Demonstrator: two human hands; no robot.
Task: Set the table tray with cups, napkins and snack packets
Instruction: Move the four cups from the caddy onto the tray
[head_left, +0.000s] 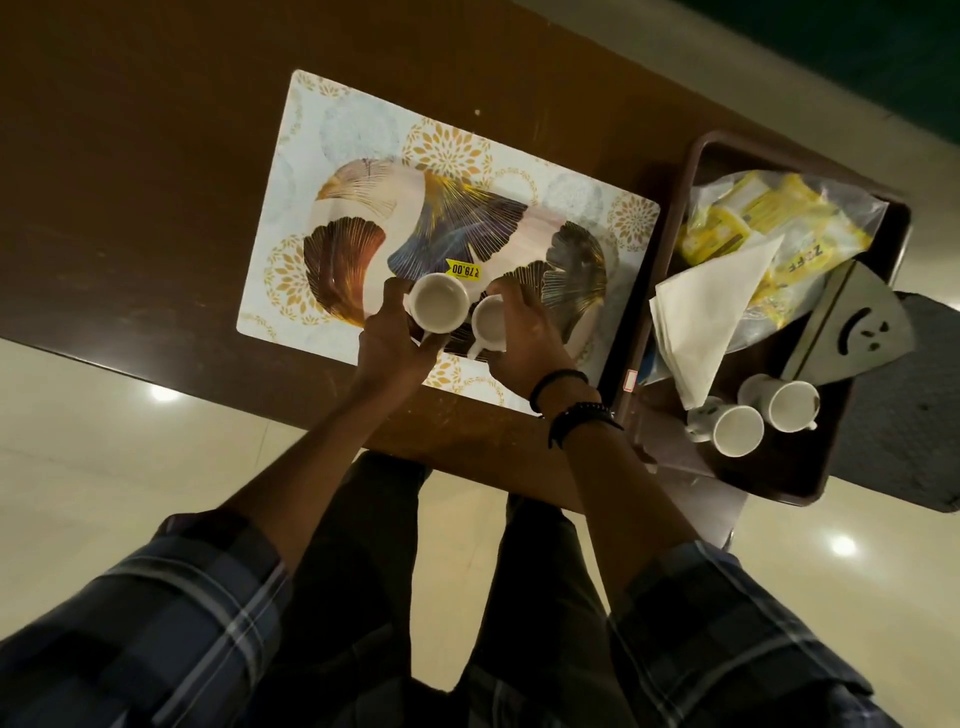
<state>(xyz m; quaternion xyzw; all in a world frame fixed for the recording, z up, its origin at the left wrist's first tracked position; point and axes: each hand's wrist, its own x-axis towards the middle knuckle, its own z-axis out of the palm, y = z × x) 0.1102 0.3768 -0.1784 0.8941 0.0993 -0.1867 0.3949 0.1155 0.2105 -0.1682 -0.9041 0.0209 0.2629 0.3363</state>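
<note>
Two small white glazed cups sit at the near edge of the oval leaf-patterned tray (358, 234), which lies on a floral placemat (311, 135): the left hand (389, 338) grips the left cup (436, 304) and the right hand (524, 332) wraps the right cup (491, 325). In the brown plastic bin (670, 270) at the table's right edge lie two more cups (753, 415) (both tipped on their sides), folded white napkins (706, 317) and a clear bag of yellow packets (769, 218).

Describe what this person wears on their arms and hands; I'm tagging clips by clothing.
Both forearms are bare, with dark blue plaid sleeves rolled up near the elbows. The right wrist carries two black bands, one beaded. The left hand and right hand wear no gloves.
</note>
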